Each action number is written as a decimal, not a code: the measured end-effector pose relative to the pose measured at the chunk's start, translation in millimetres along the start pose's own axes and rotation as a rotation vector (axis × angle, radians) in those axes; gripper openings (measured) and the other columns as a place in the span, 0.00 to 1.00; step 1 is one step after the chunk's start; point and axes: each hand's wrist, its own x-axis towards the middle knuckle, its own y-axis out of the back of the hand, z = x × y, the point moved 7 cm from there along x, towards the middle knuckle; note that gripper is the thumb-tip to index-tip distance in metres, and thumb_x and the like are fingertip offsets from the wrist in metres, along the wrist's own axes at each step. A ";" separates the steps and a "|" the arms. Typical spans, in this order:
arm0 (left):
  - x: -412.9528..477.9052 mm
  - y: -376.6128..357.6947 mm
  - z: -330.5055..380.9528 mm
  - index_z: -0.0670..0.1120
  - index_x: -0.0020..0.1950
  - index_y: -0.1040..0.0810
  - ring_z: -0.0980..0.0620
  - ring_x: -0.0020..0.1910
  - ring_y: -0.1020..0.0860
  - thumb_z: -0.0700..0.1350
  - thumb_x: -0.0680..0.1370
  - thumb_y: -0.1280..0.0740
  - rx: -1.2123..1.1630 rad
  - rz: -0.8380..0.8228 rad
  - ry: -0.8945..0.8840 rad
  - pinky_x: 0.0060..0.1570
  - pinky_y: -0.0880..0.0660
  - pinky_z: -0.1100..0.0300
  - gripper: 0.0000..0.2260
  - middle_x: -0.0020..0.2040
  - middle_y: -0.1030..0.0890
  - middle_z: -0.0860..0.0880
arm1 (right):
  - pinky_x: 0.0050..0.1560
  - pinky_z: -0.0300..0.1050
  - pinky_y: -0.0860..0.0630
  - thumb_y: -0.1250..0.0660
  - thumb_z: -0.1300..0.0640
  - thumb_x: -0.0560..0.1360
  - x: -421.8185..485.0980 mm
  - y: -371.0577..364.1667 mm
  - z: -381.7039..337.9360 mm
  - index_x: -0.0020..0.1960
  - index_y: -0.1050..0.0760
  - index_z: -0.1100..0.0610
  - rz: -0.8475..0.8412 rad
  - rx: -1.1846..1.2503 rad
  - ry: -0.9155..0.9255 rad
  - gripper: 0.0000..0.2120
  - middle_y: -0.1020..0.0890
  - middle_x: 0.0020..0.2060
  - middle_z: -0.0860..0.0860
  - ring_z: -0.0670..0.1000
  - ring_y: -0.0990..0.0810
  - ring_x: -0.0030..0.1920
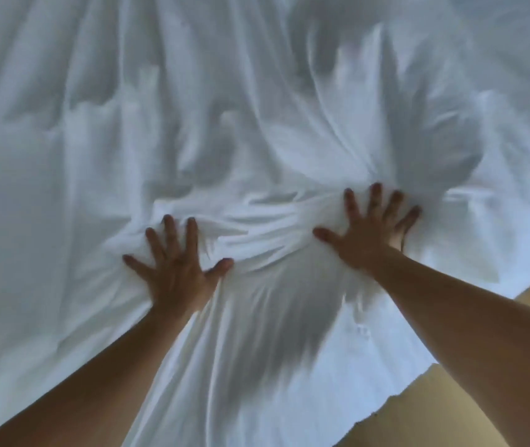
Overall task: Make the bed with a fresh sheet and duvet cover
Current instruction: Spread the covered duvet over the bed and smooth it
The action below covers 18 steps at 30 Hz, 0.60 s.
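Head view: white bedding (257,91) fills nearly the whole picture, spread over the bed. Whether it is the sheet or the covered duvet cannot be told for certain. The left hand (176,269) and right hand (370,227) both lie palm-down on it, fingers straight and spread, gripping nothing. A ridge of creases (257,227) is bunched between them. The fabric's edge hangs near the tan floor (450,398) at lower right.

Judgement: the step in hand is smoothing. To do it well, sweep the flat palms outward and apart, away from the ridge, carrying the slack towards the near edge instead of pressing it down in place.
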 end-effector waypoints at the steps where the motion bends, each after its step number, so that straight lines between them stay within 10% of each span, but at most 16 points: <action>1: 8.8 0.8 14.0 0.50 0.83 0.50 0.32 0.80 0.52 0.79 0.70 0.53 0.011 -0.016 0.015 0.66 0.55 0.19 0.49 0.83 0.54 0.41 | 0.67 0.77 0.68 0.68 0.14 0.61 12.1 -2.4 20.8 0.80 0.64 0.39 -0.019 0.016 -0.038 0.54 0.64 0.81 0.56 0.68 0.66 0.78; 8: -14.4 -20.9 154.3 0.50 0.80 0.37 0.30 0.78 0.46 0.69 0.80 0.56 0.016 -0.036 -0.301 0.65 0.47 0.20 0.36 0.82 0.49 0.40 | 0.66 0.67 0.79 0.64 0.15 0.62 50.2 -16.0 45.3 0.80 0.65 0.38 -0.134 0.014 0.284 0.52 0.64 0.80 0.58 0.69 0.66 0.78; 12: 51.5 -12.9 253.7 0.62 0.81 0.55 0.35 0.80 0.61 0.75 0.76 0.57 -0.015 -0.084 -0.183 0.68 0.56 0.21 0.36 0.82 0.64 0.48 | 0.68 0.58 0.83 0.59 0.17 0.66 152.3 43.2 161.6 0.81 0.56 0.39 0.132 -0.082 0.206 0.49 0.60 0.81 0.58 0.66 0.65 0.79; 18: 33.7 -35.4 409.8 0.67 0.72 0.77 0.33 0.77 0.69 0.81 0.65 0.70 0.012 -0.339 -0.066 0.64 0.56 0.19 0.40 0.76 0.79 0.45 | 0.76 0.62 0.68 0.52 0.21 0.72 173.8 19.5 219.0 0.83 0.61 0.48 -0.329 0.024 0.227 0.49 0.62 0.78 0.69 0.67 0.65 0.78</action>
